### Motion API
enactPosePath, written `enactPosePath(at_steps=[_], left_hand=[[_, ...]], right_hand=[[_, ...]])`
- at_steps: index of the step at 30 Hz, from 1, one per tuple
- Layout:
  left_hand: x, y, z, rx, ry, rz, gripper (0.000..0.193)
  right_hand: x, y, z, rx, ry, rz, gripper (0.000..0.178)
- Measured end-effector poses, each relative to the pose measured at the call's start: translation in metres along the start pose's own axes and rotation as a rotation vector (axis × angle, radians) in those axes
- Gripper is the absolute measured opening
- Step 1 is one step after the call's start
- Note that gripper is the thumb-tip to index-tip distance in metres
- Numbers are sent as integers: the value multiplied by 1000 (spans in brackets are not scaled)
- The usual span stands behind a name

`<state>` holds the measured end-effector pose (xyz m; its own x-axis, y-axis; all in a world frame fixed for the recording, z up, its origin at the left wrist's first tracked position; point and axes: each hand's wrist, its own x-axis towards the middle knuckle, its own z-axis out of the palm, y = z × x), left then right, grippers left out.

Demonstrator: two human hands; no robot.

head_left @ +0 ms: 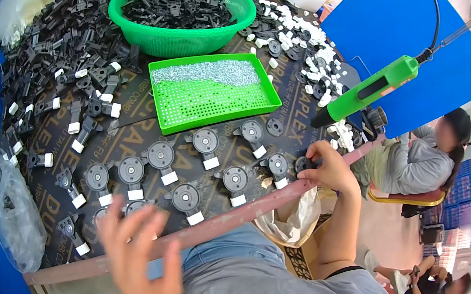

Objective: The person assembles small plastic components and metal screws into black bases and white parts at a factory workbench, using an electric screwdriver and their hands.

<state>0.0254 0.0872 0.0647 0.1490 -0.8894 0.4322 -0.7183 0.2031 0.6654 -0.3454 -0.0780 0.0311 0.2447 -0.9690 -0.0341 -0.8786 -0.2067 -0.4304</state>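
Blurred and spread-fingered, my left hand [140, 263] hangs nearest the lens above the near table edge, fingers apart and holding nothing I can see. Farther right, my right hand [330, 167] rests at the pinkish table rim [229, 220], its fingertips closed on a small round black plastic disc [302, 164] that sits on the board just beside the last assembled piece.

That disc looks flat and dark with a paler centre; my fingers cover its right side, so I cannot make out its whole outline. Next to it lie two rows of assembled black round parts with white rectangular clips [204, 146], each a grey-centred disc on a short arm ending in a white block. Those closest to my left hand are partly hidden behind its smeared fingers.

Behind the rows sits a shallow green perforated plastic tray [213, 102] with a heap of small silvery screws [208, 72] in its far half. Beyond it stands a round green mesh basket [181, 40] of loose black pieces. Piles of black brackets [59, 45] and small white caps [297, 29] crowd the far table, too tangled to count.

A green electric screwdriver [371, 88] hangs at the right on a black cord. A brown cardboard sheet [122, 134] with pale printed lettering covers the tabletop. A crumpled clear plastic bag [9, 213] slumps at the left edge. A seated person in grey [414, 165] appears at the right, partly cut off.
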Motion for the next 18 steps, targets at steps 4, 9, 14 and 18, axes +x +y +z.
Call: enactPosePath(at_steps=[4,9,14,18], left_hand=[[6,36,48,-616,-344,-18,43],[16,64,118,-1046,-587,-240,38],[14,60,119,-1045,-737,-311,18],[15,53,81,-903,-830,-192,17]], right_hand=[[-12,-16,-14,674,-157,268,36],[-52,-50,-36,886,-304,-91,23],[-34,-17,-43,819,-177,-306,10],[30,29,2,479,219,12,30]])
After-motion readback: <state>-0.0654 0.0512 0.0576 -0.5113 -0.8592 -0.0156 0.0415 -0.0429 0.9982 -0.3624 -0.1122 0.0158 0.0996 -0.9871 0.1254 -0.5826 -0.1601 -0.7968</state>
